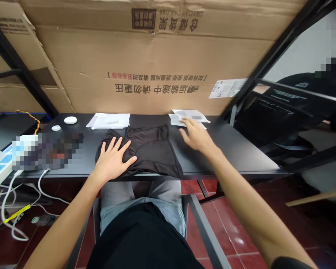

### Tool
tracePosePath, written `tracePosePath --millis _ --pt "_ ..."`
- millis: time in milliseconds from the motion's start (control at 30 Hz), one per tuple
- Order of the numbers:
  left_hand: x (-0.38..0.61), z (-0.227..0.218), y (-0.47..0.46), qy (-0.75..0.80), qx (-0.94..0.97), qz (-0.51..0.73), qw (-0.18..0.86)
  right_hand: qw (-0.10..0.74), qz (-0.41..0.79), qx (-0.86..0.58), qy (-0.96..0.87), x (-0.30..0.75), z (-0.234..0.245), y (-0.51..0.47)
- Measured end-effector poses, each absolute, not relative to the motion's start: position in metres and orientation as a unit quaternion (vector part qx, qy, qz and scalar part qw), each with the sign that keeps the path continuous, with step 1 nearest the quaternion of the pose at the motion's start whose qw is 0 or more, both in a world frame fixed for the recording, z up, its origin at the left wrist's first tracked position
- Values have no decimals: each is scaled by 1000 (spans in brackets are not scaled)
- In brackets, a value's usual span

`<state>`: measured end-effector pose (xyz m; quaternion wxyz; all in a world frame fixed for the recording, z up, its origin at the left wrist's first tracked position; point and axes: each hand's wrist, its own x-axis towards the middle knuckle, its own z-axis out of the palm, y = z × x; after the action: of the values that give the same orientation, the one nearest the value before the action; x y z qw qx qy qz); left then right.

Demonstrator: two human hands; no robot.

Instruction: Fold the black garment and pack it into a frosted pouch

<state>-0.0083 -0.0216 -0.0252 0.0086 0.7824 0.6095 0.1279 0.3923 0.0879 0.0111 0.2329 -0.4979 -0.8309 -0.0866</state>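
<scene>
A black piece of clothing (154, 153) lies spread on the black table in front of me; its exact kind I cannot make out. My left hand (112, 160) rests flat on its left part, fingers spread and a ring on one of them. To the right, my right hand (197, 134) reaches toward a small pile of white plastic packets (194, 114) at the back. Its fingers are stretched out over the pile's front edge, thumb apart; whether they touch it is unclear. Another pile of white packets (109, 121) lies behind the clothing, to the left.
Behind the table (235, 157) stands a large cardboard sheet (156, 56) with printed text. At left are a white rounded case (70, 120), a small white lid-like disc (56, 128), a power strip (1, 162) and cables. A person in black (285, 112) is at right, beyond the metal frame.
</scene>
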Motion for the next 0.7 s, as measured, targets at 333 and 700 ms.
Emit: tracePosePath --millis 333,700 --pt "-8 -24 -22 610 782 122 10 107 -130 -600 -782 453 14 173" --pt "-8 -25 -22 612 782 122 9 129 -146 -640 -743 456 28 169"
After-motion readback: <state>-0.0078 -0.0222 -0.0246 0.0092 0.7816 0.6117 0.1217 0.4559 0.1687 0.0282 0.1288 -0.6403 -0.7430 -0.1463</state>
